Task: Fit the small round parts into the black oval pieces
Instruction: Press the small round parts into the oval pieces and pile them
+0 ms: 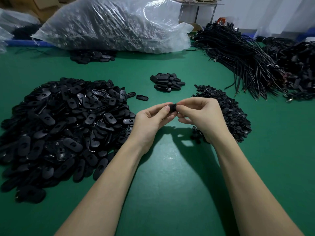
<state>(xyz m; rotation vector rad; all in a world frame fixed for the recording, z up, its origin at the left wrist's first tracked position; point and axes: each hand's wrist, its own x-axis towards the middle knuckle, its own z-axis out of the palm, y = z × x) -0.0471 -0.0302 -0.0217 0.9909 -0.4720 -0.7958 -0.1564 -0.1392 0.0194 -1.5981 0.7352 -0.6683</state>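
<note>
Both hands are up over the middle of the green table (170, 167), meeting at one small black piece (173, 107). The left hand (150, 120) has its thumb and fingers curled in and pinches the piece from the left; the right hand (201, 114) comes in from the other side, fingertips curled and pinching the same piece. So much of it is covered by fingers that one cannot tell whether it is an oval piece alone or one with a round part already seated.

To the left, a big heap of black oval pieces (59, 126) spreads across the table, and the left wrist sits just beside its near edge. A single oval piece (142, 97) lies apart from the heap, just beyond the hands. To the right, the pile of small round parts (226, 108) lies behind and beside the right hand, a few strays showing under the palm. Further back in the centre sits a smaller stack of oval pieces (167, 82).

At the far side, a large clear plastic bag (112, 26) stuffed with dark parts rests on the table, with another low scatter of oval pieces (92, 56) just in front of it. Off to the right lie thick bundles of black cables (247, 55).
</note>
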